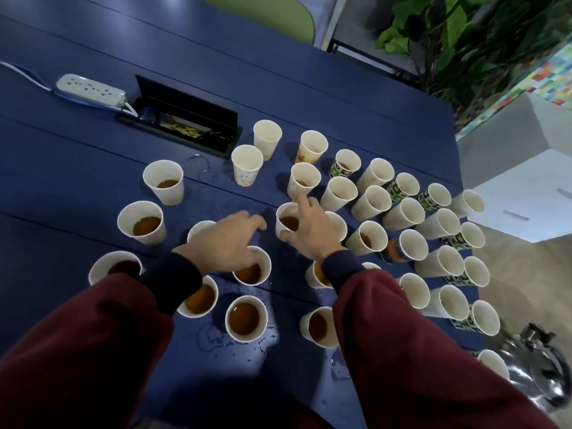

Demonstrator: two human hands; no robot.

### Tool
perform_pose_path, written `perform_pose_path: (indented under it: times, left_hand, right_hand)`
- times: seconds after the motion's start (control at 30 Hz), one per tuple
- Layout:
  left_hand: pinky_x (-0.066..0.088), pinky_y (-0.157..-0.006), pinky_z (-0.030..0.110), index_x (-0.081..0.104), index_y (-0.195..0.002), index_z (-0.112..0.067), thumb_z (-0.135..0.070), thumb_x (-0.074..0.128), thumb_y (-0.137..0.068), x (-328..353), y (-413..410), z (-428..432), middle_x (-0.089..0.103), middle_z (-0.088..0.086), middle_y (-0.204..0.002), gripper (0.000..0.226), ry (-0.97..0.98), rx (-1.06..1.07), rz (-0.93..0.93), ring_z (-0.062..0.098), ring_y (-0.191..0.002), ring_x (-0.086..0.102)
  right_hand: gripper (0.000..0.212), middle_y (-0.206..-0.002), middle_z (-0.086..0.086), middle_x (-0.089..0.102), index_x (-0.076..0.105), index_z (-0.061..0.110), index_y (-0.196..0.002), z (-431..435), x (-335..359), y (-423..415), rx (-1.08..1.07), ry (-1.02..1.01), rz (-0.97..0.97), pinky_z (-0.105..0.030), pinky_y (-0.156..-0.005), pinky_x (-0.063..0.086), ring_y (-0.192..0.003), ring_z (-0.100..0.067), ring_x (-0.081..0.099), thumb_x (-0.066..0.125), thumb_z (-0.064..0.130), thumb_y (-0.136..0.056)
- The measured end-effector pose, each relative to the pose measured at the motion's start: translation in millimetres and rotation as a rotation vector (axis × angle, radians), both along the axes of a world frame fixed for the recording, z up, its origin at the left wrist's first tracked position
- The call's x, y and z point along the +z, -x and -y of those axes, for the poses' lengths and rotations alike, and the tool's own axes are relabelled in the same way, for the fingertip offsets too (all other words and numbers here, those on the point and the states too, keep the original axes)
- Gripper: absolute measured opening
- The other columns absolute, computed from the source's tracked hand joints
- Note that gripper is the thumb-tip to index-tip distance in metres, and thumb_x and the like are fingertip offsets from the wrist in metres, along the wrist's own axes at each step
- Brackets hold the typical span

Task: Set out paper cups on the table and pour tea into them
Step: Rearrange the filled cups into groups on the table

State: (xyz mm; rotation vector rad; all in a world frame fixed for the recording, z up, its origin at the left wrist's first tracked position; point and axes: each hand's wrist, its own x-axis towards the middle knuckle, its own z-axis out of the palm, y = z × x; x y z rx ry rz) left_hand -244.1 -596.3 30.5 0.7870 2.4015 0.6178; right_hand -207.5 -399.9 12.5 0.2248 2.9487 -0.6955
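Several white paper cups stand on the blue table [77, 168]. Those on the left and near me hold brown tea, such as one cup [246, 318]. Most of the cups in the rows on the right [445, 261] look empty. My right hand [309, 233] grips a tea-filled cup [286, 221] at mid-table, thumb on its near side and index finger along its far rim. My left hand [223, 239] hovers just left of it with relaxed fingers pointing toward that cup, above another tea cup [252, 269]. A steel kettle [541, 376] sits at the bottom right.
A white power strip [89, 91] and an open black cable box [182, 125] lie at the back left. Spilled liquid wets the table near the front cups [216, 335]. A white cabinet [526, 196] and a plant [464, 41] stand beyond the table's right edge.
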Motion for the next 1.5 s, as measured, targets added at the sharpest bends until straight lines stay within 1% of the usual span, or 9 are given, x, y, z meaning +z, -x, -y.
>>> perform_pose_path:
  times: [0.17,0.33,0.47,0.67,0.83,1.0,1.1,1.2,1.5]
  left_hand:
    - [0.046,-0.099,0.035,0.031,-0.151,-0.03,-0.019,0.068,-0.081,-11,-35,3,0.042,0.002,-0.138,0.081,0.222,-0.265,-0.127,0.024,-0.121,0.049]
    - [0.049,-0.098,0.037,0.022,-0.154,-0.035,-0.016,0.063,-0.086,-15,-48,-1,0.036,0.006,-0.143,0.082,0.337,-0.264,-0.27,0.024,-0.119,0.047]
    - [0.047,-0.099,0.037,0.028,-0.15,-0.033,-0.015,0.061,-0.087,-21,-51,-2,0.039,0.007,-0.137,0.073,0.304,-0.212,-0.275,0.024,-0.115,0.048]
    - [0.045,-0.086,0.033,0.041,-0.136,-0.03,-0.028,0.069,-0.085,-22,-47,-3,0.046,0.006,-0.12,0.059,0.19,-0.079,-0.241,0.02,-0.092,0.048]
    - [0.05,-0.086,0.039,0.05,-0.127,-0.031,-0.052,0.071,-0.083,-12,-36,-3,0.05,0.003,-0.108,0.053,-0.013,0.09,-0.177,0.026,-0.092,0.059]
    - [0.047,-0.086,0.044,0.048,-0.119,-0.032,-0.056,0.073,-0.077,9,-12,-4,0.049,0.002,-0.102,0.054,-0.074,0.159,-0.162,0.027,-0.096,0.055]
    - [0.048,-0.086,0.047,0.044,-0.116,-0.033,-0.055,0.071,-0.072,20,-7,-5,0.047,0.0,-0.099,0.056,-0.057,0.112,-0.163,0.028,-0.097,0.055]
    - [0.049,-0.087,0.047,0.045,-0.117,-0.028,-0.051,0.072,-0.074,29,-8,-3,0.047,0.0,-0.101,0.056,-0.045,0.057,-0.158,0.026,-0.096,0.056]
    - [0.046,-0.097,0.042,0.041,-0.14,-0.022,-0.055,0.066,-0.086,23,11,46,0.055,0.005,-0.13,0.068,-0.126,-0.021,-0.115,0.025,-0.12,0.053]
  right_hand:
    - [0.061,-0.132,-0.019,0.049,0.042,0.01,-0.132,-2,-7,11,0.013,0.002,0.077,-0.044,-0.092,0.047,-0.112,-0.038,0.056,0.076,0.032,-0.086]
    - [0.06,-0.134,-0.022,0.048,0.042,0.007,-0.128,0,-12,20,0.011,-0.004,0.125,-0.044,-0.093,0.047,-0.113,-0.041,0.057,0.077,0.03,-0.085]
    - [0.068,-0.138,-0.023,0.047,0.037,0.006,-0.138,-3,-16,21,0.007,-0.029,0.157,-0.043,-0.095,0.048,-0.117,-0.041,0.057,0.076,0.031,-0.087]
    - [0.085,-0.147,-0.019,0.039,0.031,0.008,-0.146,-7,-11,19,0.046,-0.014,0.144,-0.044,-0.1,0.047,-0.124,-0.038,0.053,0.08,0.033,-0.083]
    - [0.081,-0.146,-0.013,0.038,0.034,0.01,-0.147,-7,11,-6,0.062,0.128,-0.038,-0.028,-0.102,0.036,-0.13,-0.027,0.044,0.079,0.025,-0.081]
    - [0.085,-0.144,-0.007,0.044,0.035,0.012,-0.147,19,28,-41,0.19,0.329,0.025,-0.028,-0.108,0.038,-0.131,-0.018,0.045,0.082,0.013,-0.077]
    - [0.086,-0.132,0.0,0.056,0.037,0.016,-0.141,44,22,-53,0.097,0.474,-0.057,-0.034,-0.101,0.048,-0.12,-0.013,0.055,0.087,0.015,-0.071]
    - [0.096,-0.134,-0.002,0.057,0.029,0.018,-0.148,63,17,-57,-0.025,0.383,-0.15,-0.036,-0.096,0.05,-0.118,-0.018,0.057,0.087,0.034,-0.073]
    - [0.072,-0.129,-0.006,0.057,0.045,0.018,-0.139,95,7,-67,-0.318,0.159,-0.247,-0.034,-0.09,0.046,-0.112,-0.023,0.056,0.081,0.035,-0.078]
